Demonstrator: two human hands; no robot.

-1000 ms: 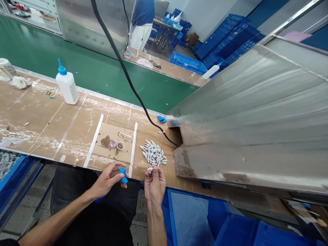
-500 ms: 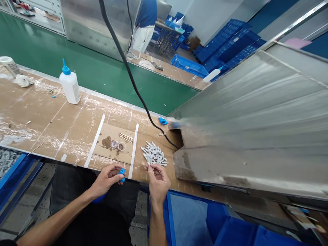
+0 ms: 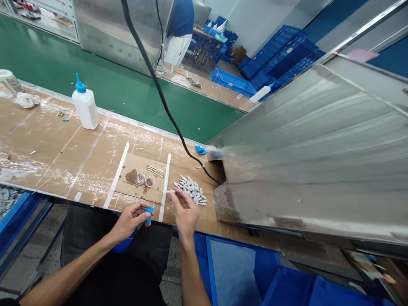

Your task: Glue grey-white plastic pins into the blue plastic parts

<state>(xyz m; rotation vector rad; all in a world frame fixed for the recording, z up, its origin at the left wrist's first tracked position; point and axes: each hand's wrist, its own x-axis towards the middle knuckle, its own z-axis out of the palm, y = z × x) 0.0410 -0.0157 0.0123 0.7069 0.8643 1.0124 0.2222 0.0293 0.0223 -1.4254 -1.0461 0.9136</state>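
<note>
My left hand [image 3: 131, 220] pinches a small blue plastic block [image 3: 148, 214] at the table's front edge. A little to its right, my right hand [image 3: 185, 212] holds a small pale grey piece [image 3: 171, 191] between thumb and fingertips, its tip pointing left over a white tape strip. Just behind that hand lies a pile of similar grey pieces [image 3: 190, 189]. On a cardboard pad [image 3: 154, 195] left of the tape are two small round cups [image 3: 149, 182], a few thin sticks [image 3: 155, 171] and a brown wet stain.
A white bottle with a blue nozzle [image 3: 86, 108] stands at the back left. Blue pieces [image 3: 200, 150] lie near a black cable [image 3: 174, 119] that hangs across the table. A metal housing [image 3: 287, 170] closes off the right. Beyond the green belt [image 3: 127, 95] a person stands.
My right hand has moved left, away from the front of the pile, and now carries one grey piece. My left hand keeps the blue block almost in place.
</note>
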